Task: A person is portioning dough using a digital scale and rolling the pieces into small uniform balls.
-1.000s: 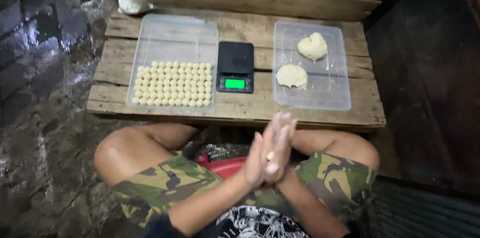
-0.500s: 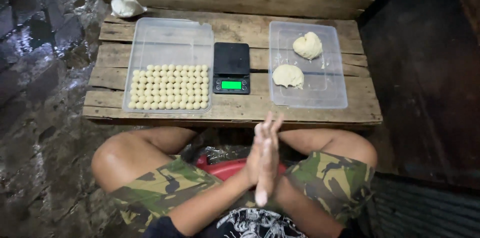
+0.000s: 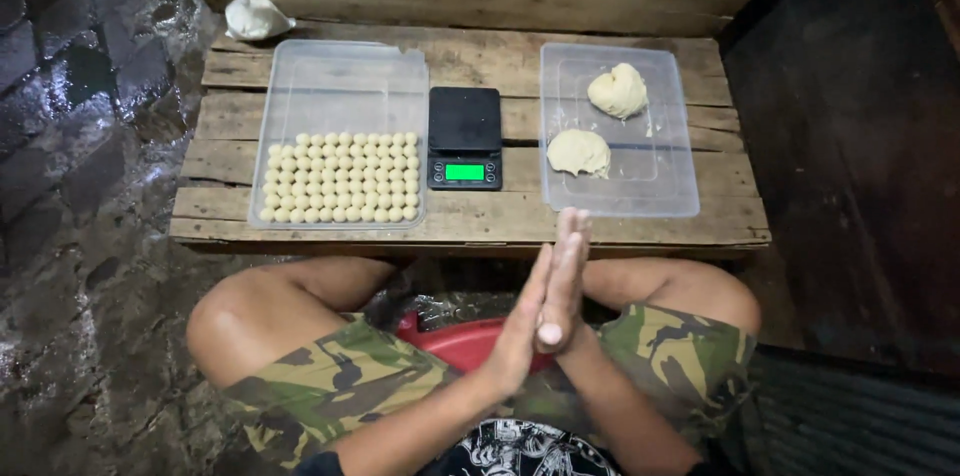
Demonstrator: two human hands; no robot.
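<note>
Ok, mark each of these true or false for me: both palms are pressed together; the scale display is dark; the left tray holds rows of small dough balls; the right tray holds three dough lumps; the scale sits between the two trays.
1. Both palms are pressed together. True: the left hand and right hand are flat against each other above the lap.
2. The scale display is dark. False: the black scale shows a lit green display.
3. The left tray holds rows of small dough balls. True: the left tray has dough balls in neat rows.
4. The right tray holds three dough lumps. False: the right tray holds two dough lumps.
5. The scale sits between the two trays. True.
</note>
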